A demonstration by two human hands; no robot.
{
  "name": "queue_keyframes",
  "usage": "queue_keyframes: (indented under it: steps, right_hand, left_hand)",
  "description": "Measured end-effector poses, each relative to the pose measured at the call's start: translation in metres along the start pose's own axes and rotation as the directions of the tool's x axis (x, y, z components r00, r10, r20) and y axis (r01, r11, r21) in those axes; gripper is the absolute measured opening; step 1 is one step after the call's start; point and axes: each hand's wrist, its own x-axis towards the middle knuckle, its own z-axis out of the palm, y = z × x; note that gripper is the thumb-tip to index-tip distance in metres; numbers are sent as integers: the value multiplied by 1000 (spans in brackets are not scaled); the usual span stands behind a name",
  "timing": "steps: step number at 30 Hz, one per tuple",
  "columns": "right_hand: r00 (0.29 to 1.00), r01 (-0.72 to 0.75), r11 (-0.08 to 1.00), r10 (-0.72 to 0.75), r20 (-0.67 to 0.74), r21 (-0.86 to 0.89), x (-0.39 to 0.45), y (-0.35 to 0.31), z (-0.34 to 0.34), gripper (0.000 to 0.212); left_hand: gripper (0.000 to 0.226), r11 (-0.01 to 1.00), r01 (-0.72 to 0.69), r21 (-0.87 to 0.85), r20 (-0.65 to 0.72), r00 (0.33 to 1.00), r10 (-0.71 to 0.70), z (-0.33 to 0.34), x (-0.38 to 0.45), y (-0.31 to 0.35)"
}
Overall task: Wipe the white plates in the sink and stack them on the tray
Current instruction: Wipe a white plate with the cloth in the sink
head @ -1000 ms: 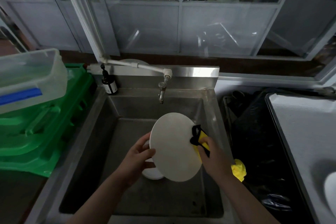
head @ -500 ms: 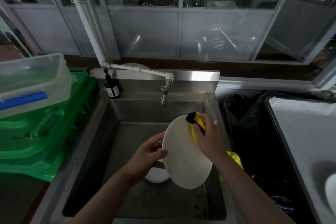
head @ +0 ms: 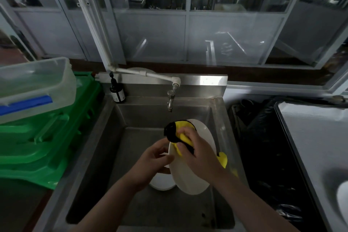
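Currently wiping | our left hand [head: 154, 160] grips the white plate's [head: 190, 179] left rim, tilted above the sink [head: 105, 137] middle | our right hand [head: 197, 149] clamps the yellow-black cloth [head: 176, 132] against its upper face | another plate [head: 162, 183] lies beneath on the sink floor | next, we judge: finish wiping, carry to the tray [head: 305, 137] at right.

plate [head: 190, 177] white | cloth [head: 179, 133] yellow-black | crates [head: 43, 149] green | sink [head: 131, 156] steel-grey | bottle [head: 117, 93] dark
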Motion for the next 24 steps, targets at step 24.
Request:
queue_keyframes:
  steps: [24]
  right_hand:
    - [744, -528, 812, 584, -325, 249, -5, 45, -19, 11]
  left_hand:
    - [58, 992, -107, 68, -28, 994, 110, 3, -17, -6]
